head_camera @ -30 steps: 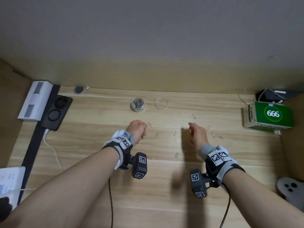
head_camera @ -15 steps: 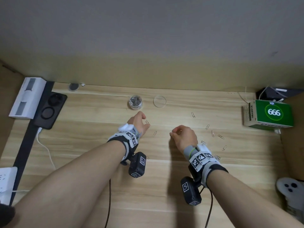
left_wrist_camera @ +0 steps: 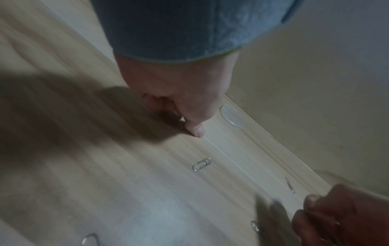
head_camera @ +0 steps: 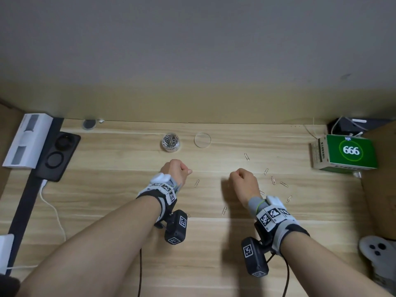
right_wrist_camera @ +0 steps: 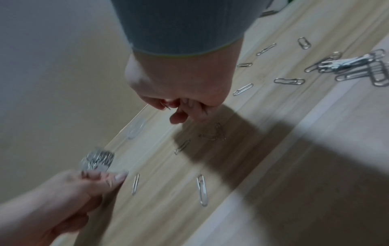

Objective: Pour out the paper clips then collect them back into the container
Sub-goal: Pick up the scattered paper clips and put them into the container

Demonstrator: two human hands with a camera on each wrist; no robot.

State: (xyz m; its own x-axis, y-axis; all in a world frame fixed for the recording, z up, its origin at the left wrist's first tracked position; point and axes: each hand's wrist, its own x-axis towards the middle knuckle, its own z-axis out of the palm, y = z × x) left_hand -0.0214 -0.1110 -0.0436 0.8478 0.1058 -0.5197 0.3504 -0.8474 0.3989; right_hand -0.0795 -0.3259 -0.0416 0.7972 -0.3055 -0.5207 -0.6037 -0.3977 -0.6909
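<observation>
A small round clear container (head_camera: 170, 143) full of paper clips stands at the back of the wooden desk, its clear lid (head_camera: 202, 139) lying flat to its right. My left hand (head_camera: 186, 171) is curled just in front of it; in the left wrist view its thumb tip (left_wrist_camera: 196, 131) touches the desk and metal glints in the pinch. My right hand (head_camera: 240, 175) is curled at mid-desk, with clip wire showing among its fingers (right_wrist_camera: 177, 117). Several loose paper clips (head_camera: 273, 180) lie right of it, one (head_camera: 196, 183) between the hands, a heap (right_wrist_camera: 353, 66) farther right.
A green box (head_camera: 347, 154) marked 666 sits at the right back corner. At the left edge lie a black charging pad (head_camera: 56, 155), a white device (head_camera: 25, 140) and a white cable (head_camera: 53, 209). A grey controller (head_camera: 379, 251) lies at the lower right.
My right hand swung left to mid-desk and curled into a fist. My left hand reached to a clip below the container and closed; that clip no longer shows on the desk.
</observation>
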